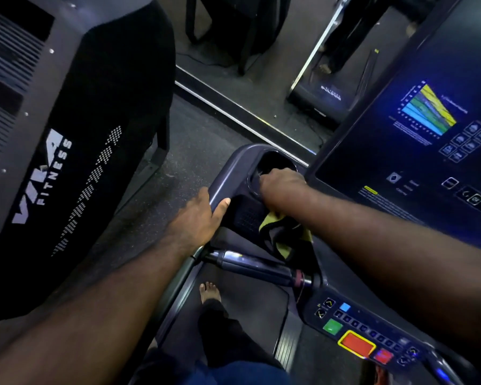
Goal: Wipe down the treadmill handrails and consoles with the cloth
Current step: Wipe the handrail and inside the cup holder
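Observation:
I stand on a treadmill, looking down at its dark grey console tray [233,168]. My left hand [197,218] grips the tray's left outer edge, thumb over the top. My right hand [282,184] is closed on a yellow and black cloth [283,234], pressed into the round cup holder [272,165] at the tray's far corner. The cloth hangs down below my wrist. A short handrail bar [250,263] with chrome ends runs under the tray. The lit console screen [428,129] rises at the right.
A control strip [356,337] with green and red buttons lies at the lower right. A neighbouring black machine [75,129] marked FITNESS stands at the left. A mirror [261,51] with a bright lower frame lines the wall ahead. My bare foot [210,291] rests on the belt.

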Tool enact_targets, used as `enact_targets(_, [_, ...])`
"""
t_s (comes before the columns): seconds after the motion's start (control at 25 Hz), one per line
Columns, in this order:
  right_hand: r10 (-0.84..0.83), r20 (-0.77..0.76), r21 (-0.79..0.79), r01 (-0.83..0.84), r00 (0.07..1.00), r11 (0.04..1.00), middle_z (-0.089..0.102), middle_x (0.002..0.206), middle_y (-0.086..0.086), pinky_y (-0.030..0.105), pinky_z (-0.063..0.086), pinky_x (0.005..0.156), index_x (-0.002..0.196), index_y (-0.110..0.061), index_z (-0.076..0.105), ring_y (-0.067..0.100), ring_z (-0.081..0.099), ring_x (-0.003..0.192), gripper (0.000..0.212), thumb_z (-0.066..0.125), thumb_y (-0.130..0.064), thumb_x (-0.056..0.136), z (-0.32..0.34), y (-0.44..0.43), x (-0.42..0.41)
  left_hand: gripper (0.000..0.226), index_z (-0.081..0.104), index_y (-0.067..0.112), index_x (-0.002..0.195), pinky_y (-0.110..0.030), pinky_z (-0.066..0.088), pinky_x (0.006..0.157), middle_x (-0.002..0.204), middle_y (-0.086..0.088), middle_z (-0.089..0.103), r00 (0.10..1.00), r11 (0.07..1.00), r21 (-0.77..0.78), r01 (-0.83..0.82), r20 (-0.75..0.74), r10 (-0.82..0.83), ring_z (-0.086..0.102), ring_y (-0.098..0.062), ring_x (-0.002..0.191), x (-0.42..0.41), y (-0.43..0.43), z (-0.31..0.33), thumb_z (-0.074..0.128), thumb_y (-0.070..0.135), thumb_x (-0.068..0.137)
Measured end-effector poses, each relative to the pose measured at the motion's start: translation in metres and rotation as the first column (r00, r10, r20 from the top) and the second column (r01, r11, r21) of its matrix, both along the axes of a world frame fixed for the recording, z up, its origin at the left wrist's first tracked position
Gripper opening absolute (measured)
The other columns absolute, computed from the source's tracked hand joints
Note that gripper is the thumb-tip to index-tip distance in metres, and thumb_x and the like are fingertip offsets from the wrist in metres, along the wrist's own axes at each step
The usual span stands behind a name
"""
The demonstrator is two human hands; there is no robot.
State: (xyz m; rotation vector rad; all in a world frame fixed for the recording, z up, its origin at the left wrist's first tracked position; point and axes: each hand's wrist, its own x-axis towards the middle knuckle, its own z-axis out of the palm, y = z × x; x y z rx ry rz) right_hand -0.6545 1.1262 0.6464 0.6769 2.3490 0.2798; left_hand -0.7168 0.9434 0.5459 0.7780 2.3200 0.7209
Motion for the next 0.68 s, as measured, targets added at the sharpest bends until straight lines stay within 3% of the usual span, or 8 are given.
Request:
enact_targets(0.16, [-0.011,0.04,0.146,0.005,0.999,0.989,0.064,0.14,0.006,0.051,0.057,0.094,0.139,-0.012,0.06,0.036,0.062,0.128,0.036,0.048,-0.014,0.105,-0.012,0.001,-0.014,0.08,0.038,0.024,0.137,-0.056,0.054,0.092,0.128,-0.015,0.063,1.0,1.0,-0.004,-0.001,-0.016,0.001,0.064,-0.041,0.109,0.001,-0.002,-0.004,0.021,0.088,0.092])
enact_targets(0.32, [-0.043,-0.259,0.147,0.084,0.965,0.986,0.062,0.135,0.014,0.05,0.054,0.093,0.142,-0.007,0.039,0.041,0.061,0.123,0.037,0.041,-0.007,0.105,-0.03,0.022,-0.013,0.071,0.038,0.019,0.137,-0.05,0.053,0.09,0.129,-0.015,0.062,1.0,1.0,0.006,0.008,-0.017,-0.008,0.063,-0.04,0.11,0.0,0.003,-0.009,0.028,0.078,0.099])
enact_targets(0.4, [-0.154,-0.52,0.031,0.199,0.84,0.98,0.058,0.132,0.018,0.051,0.052,0.088,0.138,-0.008,0.035,0.042,0.061,0.114,0.042,0.049,-0.002,0.099,-0.044,0.028,-0.014,0.066,0.039,0.019,0.132,-0.049,0.053,0.088,0.125,-0.014,0.062,0.999,1.0,0.022,0.016,-0.029,-0.015,0.063,-0.037,0.106,-0.001,0.005,-0.01,0.029,0.076,0.1])
enact_targets(0.48, [-0.285,-0.756,-0.147,0.271,0.589,0.951,0.044,0.13,0.016,0.046,0.048,0.08,0.127,-0.011,0.037,0.037,0.059,0.094,0.046,0.057,0.006,0.088,-0.05,0.032,-0.01,0.064,0.04,0.02,0.131,-0.052,0.054,0.09,0.123,-0.012,0.061,1.0,0.999,0.042,0.011,-0.021,-0.01,0.063,-0.034,0.105,-0.002,0.006,-0.013,0.029,0.076,0.1])
enact_targets(0.52, [-0.307,-0.793,-0.182,0.277,0.526,0.944,0.038,0.13,0.014,0.045,0.048,0.08,0.123,-0.011,0.039,0.034,0.057,0.088,0.046,0.06,0.006,0.086,-0.048,0.032,-0.009,0.064,0.04,0.02,0.132,-0.053,0.054,0.091,0.123,-0.012,0.061,1.0,0.999,0.049,0.009,-0.017,-0.008,0.063,-0.034,0.106,-0.003,0.006,-0.013,0.03,0.075,0.1])
enact_targets(0.56, [-0.324,-0.776,-0.188,0.291,0.542,0.938,0.036,0.131,0.014,0.045,0.049,0.084,0.122,-0.01,0.043,0.034,0.058,0.09,0.042,0.064,0.001,0.088,-0.047,0.032,-0.008,0.064,0.04,0.02,0.133,-0.053,0.054,0.091,0.124,-0.012,0.06,1.0,0.999,0.05,0.009,-0.008,-0.008,0.062,-0.034,0.107,-0.003,0.007,-0.014,0.031,0.074,0.101])
enact_targets(0.6, [-0.341,-0.686,-0.168,0.315,0.642,0.934,0.039,0.135,0.015,0.045,0.049,0.093,0.127,-0.007,0.047,0.037,0.061,0.101,0.039,0.065,-0.011,0.093,-0.045,0.03,-0.01,0.064,0.04,0.02,0.134,-0.053,0.054,0.091,0.124,-0.012,0.059,1.0,0.999,0.053,0.006,-0.004,-0.006,0.062,-0.033,0.107,-0.002,0.007,-0.013,0.032,0.074,0.101])
enact_targets(0.68, [-0.456,-0.336,-0.154,0.43,0.824,0.89,0.04,0.153,0.024,0.051,0.036,0.118,0.152,-0.001,0.038,0.044,0.047,0.139,0.066,0.057,-0.037,0.099,-0.04,0.027,-0.017,0.063,0.039,0.022,0.133,-0.051,0.055,0.089,0.122,-0.01,0.059,1.0,0.998,0.058,0.008,-0.009,-0.008,0.061,-0.03,0.104,-0.003,0.006,-0.013,0.031,0.075,0.1])
